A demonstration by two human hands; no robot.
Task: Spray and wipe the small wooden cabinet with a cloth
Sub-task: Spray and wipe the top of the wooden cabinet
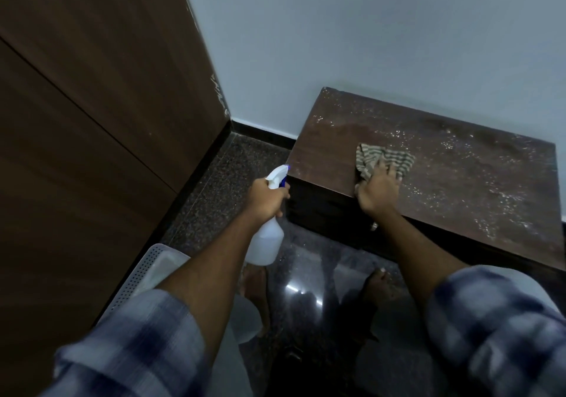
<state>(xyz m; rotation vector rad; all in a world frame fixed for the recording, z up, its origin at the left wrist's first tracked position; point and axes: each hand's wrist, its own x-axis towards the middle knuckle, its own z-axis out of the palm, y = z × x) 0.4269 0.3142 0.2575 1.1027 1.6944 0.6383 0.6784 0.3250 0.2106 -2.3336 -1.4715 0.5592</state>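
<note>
Mid-wipe, the cloth (384,159) is pressed under the apparently flat right hand (378,193), the bottle (265,240) clamped in the left grip (266,200) — rightward droplets (453,182) must be wiped next.

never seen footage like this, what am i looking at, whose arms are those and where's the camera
There is no machine here. It is one picture from a camera worn on a person's head, looking down at their own two arms. The left hand grips a white spray bottle by its neck, over the floor just left of the small wooden cabinet. The right hand presses a striped cloth onto the cabinet's top, which is speckled with spray droplets. The cabinet stands against a pale wall. A tall wooden panel is on the left, and a white perforated basket lies low by the left arm.
</note>
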